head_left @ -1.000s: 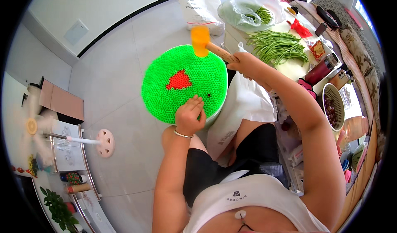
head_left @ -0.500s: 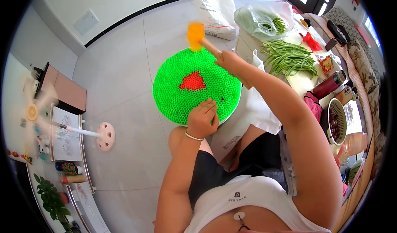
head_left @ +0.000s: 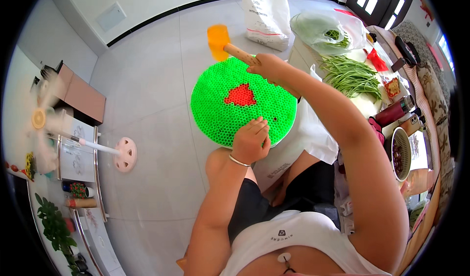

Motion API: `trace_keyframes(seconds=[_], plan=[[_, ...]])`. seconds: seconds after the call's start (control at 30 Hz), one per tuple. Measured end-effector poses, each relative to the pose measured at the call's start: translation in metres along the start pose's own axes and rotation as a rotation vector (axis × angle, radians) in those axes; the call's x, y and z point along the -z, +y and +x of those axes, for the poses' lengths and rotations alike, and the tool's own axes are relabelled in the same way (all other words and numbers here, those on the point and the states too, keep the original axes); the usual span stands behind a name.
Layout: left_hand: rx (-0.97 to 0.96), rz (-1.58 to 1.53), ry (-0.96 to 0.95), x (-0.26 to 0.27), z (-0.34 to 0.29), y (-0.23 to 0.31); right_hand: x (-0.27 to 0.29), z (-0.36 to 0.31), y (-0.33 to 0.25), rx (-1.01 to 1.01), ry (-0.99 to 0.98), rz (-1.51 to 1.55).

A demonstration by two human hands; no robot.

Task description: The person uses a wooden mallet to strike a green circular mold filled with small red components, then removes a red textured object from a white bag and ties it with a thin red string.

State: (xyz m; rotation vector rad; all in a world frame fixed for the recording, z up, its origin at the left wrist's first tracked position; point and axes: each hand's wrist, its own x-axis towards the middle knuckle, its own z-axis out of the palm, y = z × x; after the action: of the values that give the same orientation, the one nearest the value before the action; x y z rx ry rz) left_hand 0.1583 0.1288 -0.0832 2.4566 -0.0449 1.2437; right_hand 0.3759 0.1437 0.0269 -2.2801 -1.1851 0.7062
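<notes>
A round, bright green disc (head_left: 215, 95) packed with small tube-like cells stands in front of my knees, with a red patch (head_left: 240, 95) near its middle. One small dark gap (head_left: 275, 119) shows toward its right side. My right hand (head_left: 267, 69) grips the wooden handle of a mallet (head_left: 219, 42), whose orange-yellow head hangs past the disc's far left edge, apart from it as far as I can see. The near part of the disc lies under my left hand (head_left: 251, 139), fingers extended side by side; whatever is beneath them is hidden.
Right of the disc, a table carries long green beans (head_left: 352, 76), a plastic bag (head_left: 328, 28) of greens, a dark red flask (head_left: 395, 110) and a basket (head_left: 401, 153) of dark round fruit. A white sack (head_left: 266, 14) stands beyond. At left is a fan with a pink base (head_left: 126, 154).
The mallet head has shifted left relative to the disc. My left hand stays on the disc's near part. The whole view has turned slightly, so the surroundings appear farther right.
</notes>
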Motion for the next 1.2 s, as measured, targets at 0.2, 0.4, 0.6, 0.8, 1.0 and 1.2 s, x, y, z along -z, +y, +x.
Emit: trace_keyframes(seconds=[0.2,0.4,0.6,0.8,1.0,1.2], plan=[[0.012,-0.013,-0.014,0.000,-0.005,-0.003,-0.004,-0.009,-0.007,-0.107,-0.138,-0.120],[0.035,-0.007,-0.019,0.001,-0.004,-0.001,-0.014,-0.023,0.019,0.099,0.127,-0.063],[0.013,0.004,-0.002,0.002,-0.004,-0.002,0.021,-0.024,-0.002,-0.040,-0.035,-0.028],[0.021,0.000,-0.004,0.000,-0.003,0.001,0.005,-0.022,0.022,-0.106,-0.038,-0.119],[0.025,0.005,-0.011,0.000,-0.005,-0.002,-0.007,-0.027,-0.020,0.018,0.128,0.193],[-0.002,-0.006,-0.044,0.001,-0.004,0.001,-0.020,-0.013,-0.011,-0.061,-0.167,-0.076]])
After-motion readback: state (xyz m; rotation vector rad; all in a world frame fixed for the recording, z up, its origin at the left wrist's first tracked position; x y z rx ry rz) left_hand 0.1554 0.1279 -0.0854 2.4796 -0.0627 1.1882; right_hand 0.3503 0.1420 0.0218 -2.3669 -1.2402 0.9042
